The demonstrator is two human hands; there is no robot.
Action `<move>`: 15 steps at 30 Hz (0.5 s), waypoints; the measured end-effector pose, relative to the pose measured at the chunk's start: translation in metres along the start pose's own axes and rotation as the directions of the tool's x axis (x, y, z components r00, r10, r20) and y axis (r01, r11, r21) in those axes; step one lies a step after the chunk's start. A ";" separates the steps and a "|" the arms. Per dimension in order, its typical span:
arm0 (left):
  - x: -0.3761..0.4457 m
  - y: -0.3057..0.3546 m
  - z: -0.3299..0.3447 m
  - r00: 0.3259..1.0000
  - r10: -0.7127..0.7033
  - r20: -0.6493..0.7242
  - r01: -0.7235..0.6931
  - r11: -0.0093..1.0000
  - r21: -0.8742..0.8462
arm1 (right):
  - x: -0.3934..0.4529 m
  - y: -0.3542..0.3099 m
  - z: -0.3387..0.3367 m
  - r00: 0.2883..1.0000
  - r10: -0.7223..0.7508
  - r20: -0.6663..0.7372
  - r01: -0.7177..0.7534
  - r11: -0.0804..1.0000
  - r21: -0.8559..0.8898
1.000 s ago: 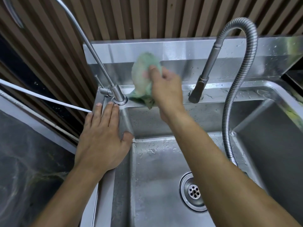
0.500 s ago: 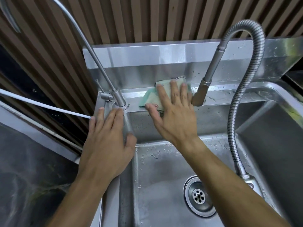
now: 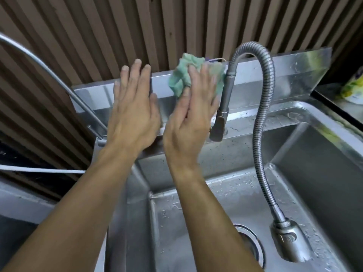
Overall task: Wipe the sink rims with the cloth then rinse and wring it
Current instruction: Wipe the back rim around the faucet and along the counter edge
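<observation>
steel sink (image 3: 314, 173) fills the lower right of frame, basin wet, droplets on floor and walls. its upstand (image 3: 294, 75) runs across mid-frame under the slatted wall. flexible hose tap (image 3: 263, 122) arcs down the right of centre, spray head docked just right of the right hand. thin gooseneck tap (image 3: 49, 75) crosses upper left.

right hand (image 3: 192, 118), centre frame: fingers fairly straight, pressing the green cloth (image 3: 184, 77) flat against the upstand near its top edge; cloth bunched, part sticking out above the fingertips. left hand (image 3: 133, 110) just beside it: fingers straight, holding nothing, palm toward the upstand; contact unclear.

risks, my read:
- cloth is pinned by pressure only, not gripped. slip on wet steel and it drops onto the ledge or into the basin.
- a sweep right knocks the spray head out of its dock.
- bunched cloth means patchy contact, so streaks are left.
- both arms reaching forward, no clear brace.
</observation>
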State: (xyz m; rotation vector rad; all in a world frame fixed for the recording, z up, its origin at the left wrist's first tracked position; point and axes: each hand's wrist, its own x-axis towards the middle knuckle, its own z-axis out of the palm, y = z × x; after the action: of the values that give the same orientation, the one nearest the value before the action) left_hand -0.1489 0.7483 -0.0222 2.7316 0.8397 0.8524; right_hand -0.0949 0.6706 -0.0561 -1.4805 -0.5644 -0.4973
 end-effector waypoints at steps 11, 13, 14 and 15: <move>-0.001 -0.024 0.028 0.988 0.146 -0.044 -0.122 0.931 0.343 | 0.040 0.043 0.034 0.966 0.239 -0.100 -0.253 0.952 -0.173; -0.001 -0.027 0.029 0.987 0.155 -0.048 -0.127 0.925 0.358 | 0.011 0.041 0.035 0.991 0.094 0.098 -0.067 0.965 -0.253; -0.002 -0.028 0.030 0.986 0.158 -0.051 -0.129 0.923 0.361 | 0.005 0.044 0.032 0.984 0.055 0.168 -0.008 0.964 -0.265; -0.002 -0.028 0.030 0.985 0.161 -0.056 -0.130 0.923 0.363 | 0.009 0.049 0.029 0.982 0.052 0.181 -0.001 0.963 -0.270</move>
State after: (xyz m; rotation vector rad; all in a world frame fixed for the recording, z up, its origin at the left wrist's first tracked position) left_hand -0.1462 0.7706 -0.0566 3.1292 0.8940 0.9298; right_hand -0.0588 0.7019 -0.0883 -1.8054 -0.6420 -0.4280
